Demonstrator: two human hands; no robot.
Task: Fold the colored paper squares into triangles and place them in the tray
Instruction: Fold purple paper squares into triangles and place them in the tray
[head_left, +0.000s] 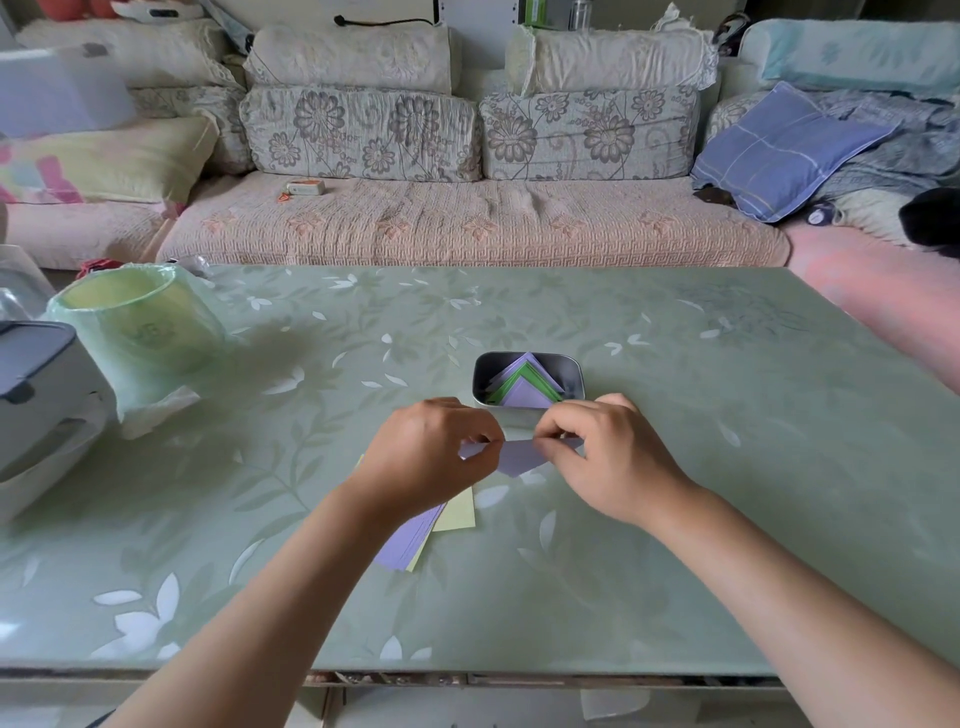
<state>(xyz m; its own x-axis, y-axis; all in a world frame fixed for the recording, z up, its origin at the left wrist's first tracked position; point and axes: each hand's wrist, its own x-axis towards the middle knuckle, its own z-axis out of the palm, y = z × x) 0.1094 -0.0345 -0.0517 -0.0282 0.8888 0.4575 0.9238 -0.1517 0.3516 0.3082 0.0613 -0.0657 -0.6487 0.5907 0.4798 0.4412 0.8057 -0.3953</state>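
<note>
- left hand (434, 449) and right hand (597, 457) both pinch a lilac paper triangle (519, 456) just above the table (727, 441)
- metal tray (480, 382) just behind, holding folded lilac and green triangles (524, 387)
- unfolded paper stack (415, 535) under left wrist

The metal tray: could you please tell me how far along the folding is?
Done: several purple and green triangles lie in the metal tray. In hand: the left hand and right hand pinch a lavender sheet mid-fold. Left: a stack of purple and yellow squares beneath the left wrist.
</note>
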